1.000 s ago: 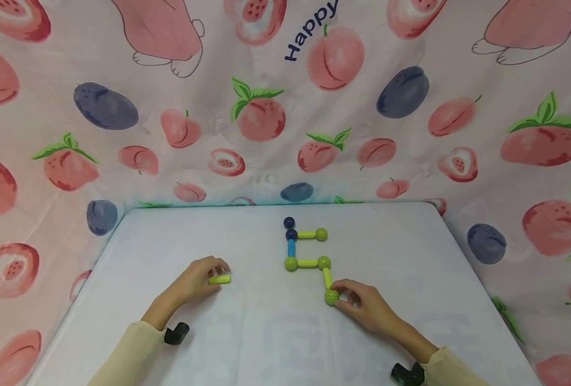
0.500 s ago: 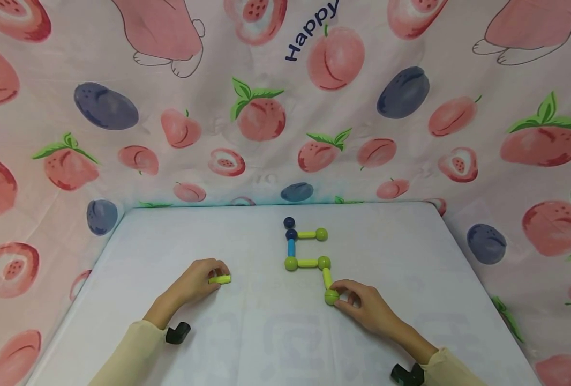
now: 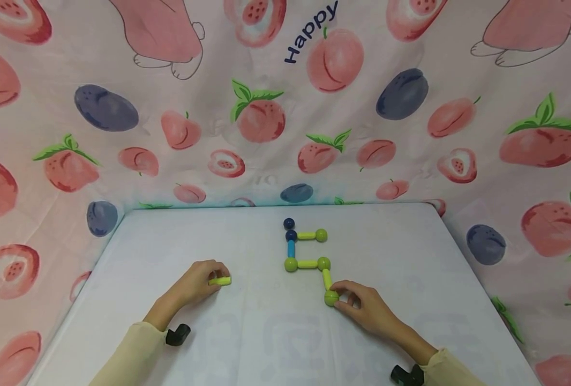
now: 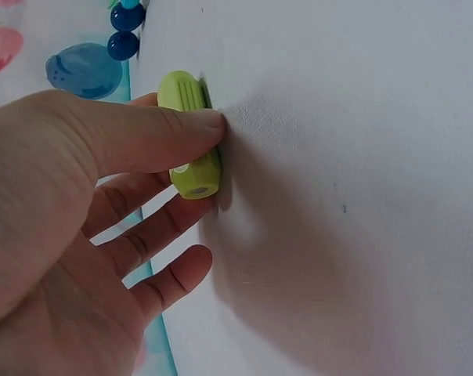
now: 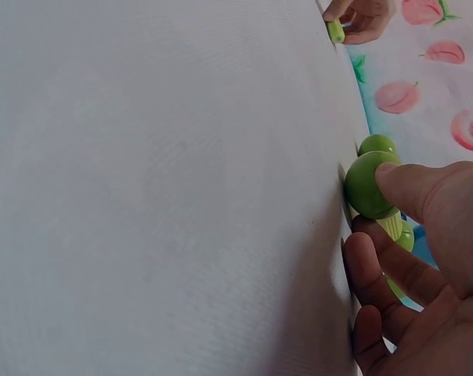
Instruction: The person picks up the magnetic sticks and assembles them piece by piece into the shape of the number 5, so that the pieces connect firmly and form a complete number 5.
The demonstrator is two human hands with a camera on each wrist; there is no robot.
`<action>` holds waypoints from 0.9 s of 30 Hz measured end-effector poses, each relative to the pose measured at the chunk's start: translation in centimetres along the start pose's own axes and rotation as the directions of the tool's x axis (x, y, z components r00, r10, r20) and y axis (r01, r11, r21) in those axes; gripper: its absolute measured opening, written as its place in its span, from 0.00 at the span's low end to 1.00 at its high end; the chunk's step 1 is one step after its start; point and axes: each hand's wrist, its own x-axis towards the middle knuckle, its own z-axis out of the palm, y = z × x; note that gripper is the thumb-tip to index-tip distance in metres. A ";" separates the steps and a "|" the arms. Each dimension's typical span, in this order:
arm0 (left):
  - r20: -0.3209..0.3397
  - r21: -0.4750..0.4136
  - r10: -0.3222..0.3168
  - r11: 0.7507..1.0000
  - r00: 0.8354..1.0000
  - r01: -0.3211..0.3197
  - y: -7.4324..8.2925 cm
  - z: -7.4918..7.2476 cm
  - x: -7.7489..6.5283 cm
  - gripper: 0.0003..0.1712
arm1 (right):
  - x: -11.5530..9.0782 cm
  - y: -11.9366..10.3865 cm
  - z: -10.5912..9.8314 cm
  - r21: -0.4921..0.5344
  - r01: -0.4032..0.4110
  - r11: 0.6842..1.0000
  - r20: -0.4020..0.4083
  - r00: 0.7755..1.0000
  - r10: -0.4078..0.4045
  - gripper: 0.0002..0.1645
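Observation:
My left hand pinches a short yellow-green rod between thumb and fingers, low over the white table. In the left wrist view the rod shows grooves along its side and a small greyish spot in its end. My right hand pinches a green ball at the near end of a chain of rods and balls. From that ball a yellow-green rod runs to another green ball. The chain goes on leftward to a green ball, then up a blue rod to a dark blue ball.
A yellow-green rod reaches right from the dark blue ball to a green ball. Another dark blue ball sits just behind. The white table meets a fruit-print cloth at its back edge.
The left hand has shifted very slightly and still holds its rod. The right hand keeps its pinch on the green ball, and the chain stays in place.

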 end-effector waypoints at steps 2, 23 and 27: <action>0.000 0.002 0.002 1.000 1.000 -0.002 0.1 0.1 0.0 0.14 | -0.1 0.0 0.0 -0.003 0.002 1.000 -0.001 1.000 -0.002 0.19; 0.022 -0.060 0.130 0.990 0.991 -0.128 3.4 1.4 1.3 0.15 | 0.0 0.0 0.2 -0.024 0.018 1.000 -0.035 0.999 -0.019 0.20; 0.030 -0.075 0.146 0.987 0.989 -0.144 4.2 1.9 1.7 0.15 | -0.1 0.1 0.3 -0.022 0.015 1.000 -0.032 0.999 -0.015 0.20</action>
